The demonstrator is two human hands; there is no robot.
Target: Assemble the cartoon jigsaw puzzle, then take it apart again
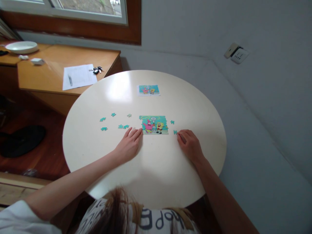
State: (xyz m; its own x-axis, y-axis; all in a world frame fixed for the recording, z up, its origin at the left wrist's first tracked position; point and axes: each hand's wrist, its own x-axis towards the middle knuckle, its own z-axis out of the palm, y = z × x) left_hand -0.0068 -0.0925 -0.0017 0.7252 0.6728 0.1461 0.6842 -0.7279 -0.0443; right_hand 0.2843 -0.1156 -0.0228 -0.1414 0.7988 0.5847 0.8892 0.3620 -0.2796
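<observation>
A joined block of jigsaw puzzle (154, 125) with cartoon figures on a teal ground lies mid-table, its left and right edges uneven. My left hand (130, 143) rests on the table with fingers stretched out, fingertips touching the block's lower left edge. To the right, my right hand (190, 143) pinches a small teal puzzle piece (175, 132) between thumb and forefinger, a little apart from the block. Another loose piece (172, 122) lies just above it. Several loose teal pieces (104, 129) are scattered left of the block, two of them (125, 126) close to my left hand.
A small printed picture (148, 90) of the same scene lies farther back on the round white table (109, 175). Beyond its left edge stands a wooden desk (48, 78) with a paper sheet (80, 76), a pen (70, 80), keys (97, 70) and a white dish (21, 47).
</observation>
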